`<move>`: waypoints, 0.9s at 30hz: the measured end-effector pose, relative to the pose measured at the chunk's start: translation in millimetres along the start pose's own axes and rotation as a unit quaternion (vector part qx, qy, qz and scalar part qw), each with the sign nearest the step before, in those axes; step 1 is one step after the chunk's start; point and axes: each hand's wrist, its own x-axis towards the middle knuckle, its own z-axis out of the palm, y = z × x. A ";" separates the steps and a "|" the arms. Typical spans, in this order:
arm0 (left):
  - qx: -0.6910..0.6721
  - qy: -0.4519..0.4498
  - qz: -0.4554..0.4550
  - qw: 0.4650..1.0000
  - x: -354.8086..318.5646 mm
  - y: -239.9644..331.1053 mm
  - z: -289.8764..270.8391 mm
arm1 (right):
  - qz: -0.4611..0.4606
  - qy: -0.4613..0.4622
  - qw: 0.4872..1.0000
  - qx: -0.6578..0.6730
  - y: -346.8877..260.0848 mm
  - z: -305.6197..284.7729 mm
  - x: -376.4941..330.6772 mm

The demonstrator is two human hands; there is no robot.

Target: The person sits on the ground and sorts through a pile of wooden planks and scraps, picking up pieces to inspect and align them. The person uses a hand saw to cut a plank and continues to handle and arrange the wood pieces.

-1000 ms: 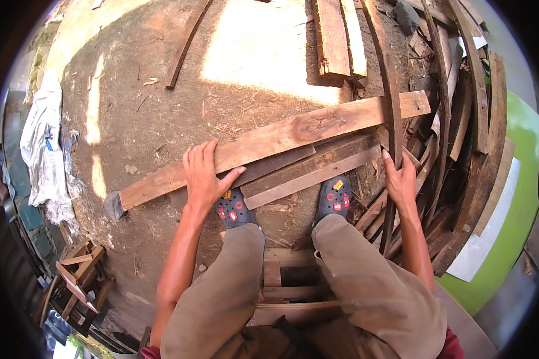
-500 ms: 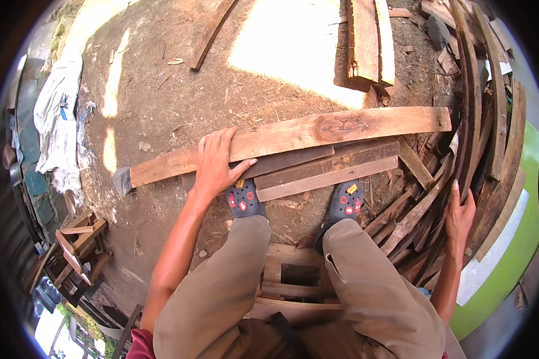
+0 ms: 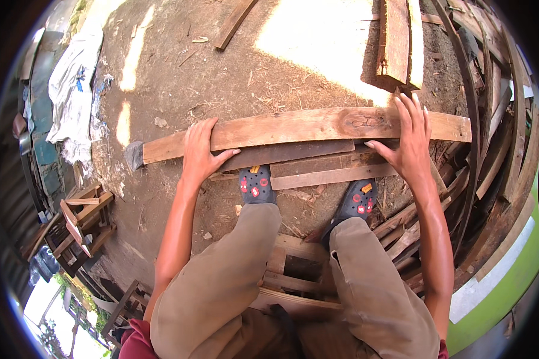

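A long light-brown wooden plank (image 3: 293,128) with a dark knot lies crosswise before my feet, resting above other timber pieces. My left hand (image 3: 200,152) grips it near its left end, fingers over the far edge and thumb along the near side. Across its right part, beside the knot, is my right hand (image 3: 409,139), fingers spread and reaching past the far edge. Its thumb points left at the near edge. Under and nearer than the plank are a dark board (image 3: 287,154) and a narrow pale-edged beam (image 3: 332,176).
A heap of long boards (image 3: 497,179) fills the right side. Thick beams (image 3: 394,48) lie at the far right, and a single stick (image 3: 235,24) farther left. A grey stone (image 3: 135,155) touches the plank's left end. White sacking (image 3: 73,102) and a small wooden frame (image 3: 84,218) lie left.
My right hand has left the board heap on the right and come over to the plank's right part. My left hand stays on the plank's left part. The view has shifted slightly.
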 end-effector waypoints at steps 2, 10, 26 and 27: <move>0.004 0.001 0.014 1.000 2.1 -4.6 -2.5 | -0.036 -0.057 0.997 -0.042 2.2 10.9 16.8; -0.038 -0.071 0.005 0.997 20.6 -2.6 -46.4 | -0.042 -0.159 0.980 0.113 41.6 -9.6 33.2; -0.164 0.010 0.051 0.985 -29.0 92.1 16.3 | -0.048 -0.115 0.988 -0.088 95.0 -84.5 -30.9; -0.150 -0.001 0.050 0.987 -29.5 94.8 29.6 | -0.044 -0.128 0.985 -0.103 99.3 -71.6 -34.3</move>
